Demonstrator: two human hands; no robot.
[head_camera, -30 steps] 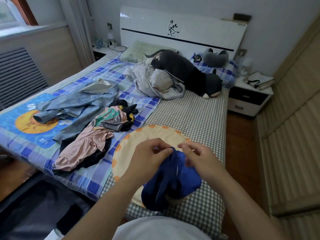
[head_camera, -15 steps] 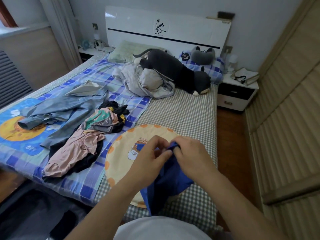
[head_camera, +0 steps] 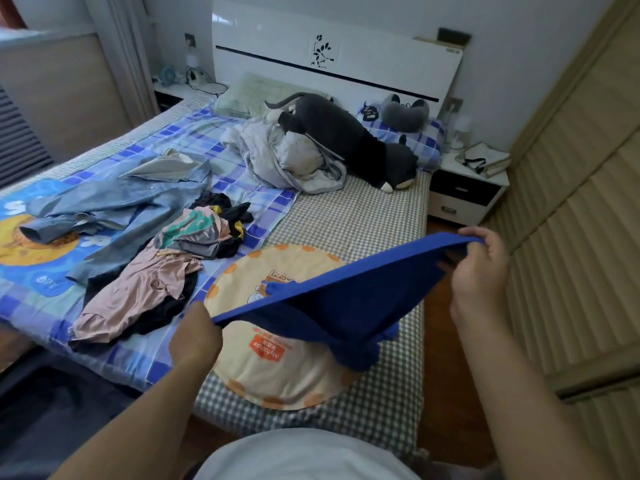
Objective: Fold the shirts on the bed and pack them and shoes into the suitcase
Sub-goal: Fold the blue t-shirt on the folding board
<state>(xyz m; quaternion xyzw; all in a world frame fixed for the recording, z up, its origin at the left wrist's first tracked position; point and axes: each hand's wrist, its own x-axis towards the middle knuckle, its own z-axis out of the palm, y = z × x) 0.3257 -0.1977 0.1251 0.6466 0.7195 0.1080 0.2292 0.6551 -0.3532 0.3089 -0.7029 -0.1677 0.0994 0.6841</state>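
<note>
A royal blue shirt (head_camera: 349, 299) hangs stretched in the air above the foot of the bed. My left hand (head_camera: 195, 336) grips its lower left edge and my right hand (head_camera: 479, 268) grips its upper right edge. Part of the shirt droops down onto a round cream cushion (head_camera: 273, 368). To the left on the bed lie a pink shirt (head_camera: 135, 299), a grey and green printed shirt (head_camera: 195, 232) over black clothing, and a light blue denim shirt (head_camera: 110, 202). A dark open suitcase (head_camera: 52, 417) sits on the floor at lower left. No shoes are visible.
A crumpled grey blanket (head_camera: 284, 161) and a long dark plush toy (head_camera: 349, 140) lie near the headboard. A white nightstand (head_camera: 467, 188) stands right of the bed. Slatted wardrobe doors (head_camera: 571, 237) line the right side, with a narrow strip of wood floor between.
The blue shirt was bunched between both hands held close together. My hands have moved apart, left down and right up, spreading the shirt out wide.
</note>
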